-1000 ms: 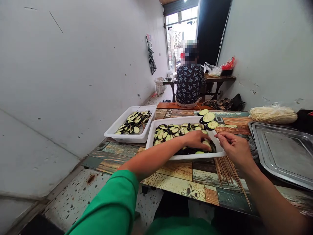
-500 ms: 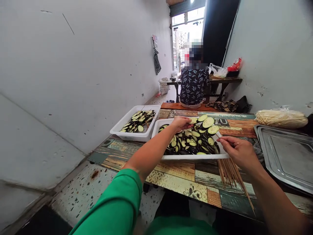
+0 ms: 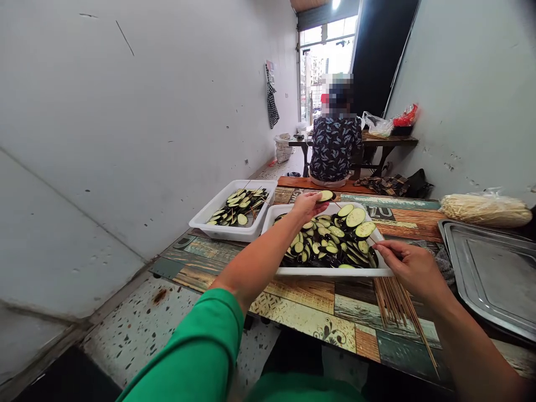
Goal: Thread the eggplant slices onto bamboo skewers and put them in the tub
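Observation:
My right hand (image 3: 405, 261) pinches the end of a wooden skewer, closed around it. Several oval eggplant slices (image 3: 355, 217) are threaded on that skewer, tilted up to the left over the near white tray (image 3: 330, 272). Between the fingers and thumb of my left hand (image 3: 307, 206) is a single eggplant slice (image 3: 325, 196), apart from the threaded ones. Loose dark-skinned slices (image 3: 322, 245) fill the tray under both hands. Beside my right wrist, a bundle of bare bamboo skewers (image 3: 393, 301) lies on the table, partly beneath the tray's edge.
A second white tray (image 3: 228, 233) with skewered eggplant stands to the left, near the wall. Metal trays (image 3: 498, 279) and a bag of skewers (image 3: 486, 207) are on the right. Beyond the patterned table (image 3: 293, 312), a person (image 3: 336, 148) sits facing away on a bench.
My left hand has drawn back slightly left and up with a slice, away from the skewered slices. My right hand keeps the skewer in about the same place.

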A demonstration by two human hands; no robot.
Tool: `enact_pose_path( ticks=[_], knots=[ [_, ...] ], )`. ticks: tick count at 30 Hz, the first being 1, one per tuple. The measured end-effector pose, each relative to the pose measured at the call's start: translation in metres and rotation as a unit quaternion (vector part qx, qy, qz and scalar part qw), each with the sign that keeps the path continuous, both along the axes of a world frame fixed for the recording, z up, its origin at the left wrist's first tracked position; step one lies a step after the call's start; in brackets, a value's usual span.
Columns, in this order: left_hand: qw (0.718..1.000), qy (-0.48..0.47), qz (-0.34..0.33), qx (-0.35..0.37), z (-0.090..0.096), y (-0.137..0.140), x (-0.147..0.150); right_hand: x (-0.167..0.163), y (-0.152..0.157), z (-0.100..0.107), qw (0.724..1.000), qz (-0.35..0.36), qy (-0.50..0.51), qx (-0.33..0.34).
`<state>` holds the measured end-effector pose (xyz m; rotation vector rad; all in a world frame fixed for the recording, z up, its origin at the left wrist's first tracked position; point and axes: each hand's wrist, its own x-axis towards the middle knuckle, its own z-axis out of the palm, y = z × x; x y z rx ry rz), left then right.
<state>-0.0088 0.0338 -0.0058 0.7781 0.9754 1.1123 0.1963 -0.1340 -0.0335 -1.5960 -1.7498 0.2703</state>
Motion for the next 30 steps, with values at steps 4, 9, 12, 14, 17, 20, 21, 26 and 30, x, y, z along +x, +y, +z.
enact_pose_path(
  ticks=[4, 9, 12, 14, 17, 20, 21, 26, 30],
  knots=[
    [0.996, 0.086, -0.002, 0.022, 0.002, -0.001, -0.003, -0.001, 0.0, 0.0, 1.0, -0.017, 0.002, 0.017],
    [0.995, 0.05, -0.085, -0.009, 0.003, -0.01, -0.002, -0.002, 0.0, 0.0, 1.0, -0.008, 0.006, 0.018],
    [0.993, 0.058, -0.105, -0.018, 0.004, -0.014, 0.0, -0.002, 0.001, -0.001, 1.0, -0.004, 0.004, 0.015],
    [0.992, 0.06, -0.107, -0.028, 0.006, -0.015, 0.001, -0.002, 0.001, -0.001, 1.0, -0.005, 0.006, 0.012],
    [0.993, 0.056, -0.1, -0.031, 0.006, -0.014, 0.001, -0.002, 0.0, -0.002, 1.0, -0.009, 0.005, 0.005],
    [0.993, 0.068, -0.093, -0.01, 0.003, -0.012, 0.001, -0.002, -0.001, -0.001, 1.0, -0.012, -0.005, 0.005],
    [0.993, 0.073, -0.094, -0.004, 0.002, -0.011, 0.001, -0.002, -0.001, -0.001, 1.0, -0.012, -0.007, 0.006],
    [0.993, 0.078, -0.088, 0.006, -0.003, -0.009, -0.002, -0.001, 0.0, -0.001, 1.0, -0.004, -0.008, 0.016],
    [0.987, 0.084, -0.134, -0.031, 0.001, -0.014, -0.002, -0.001, 0.0, -0.001, 1.0, -0.003, -0.005, 0.006]
  ],
)
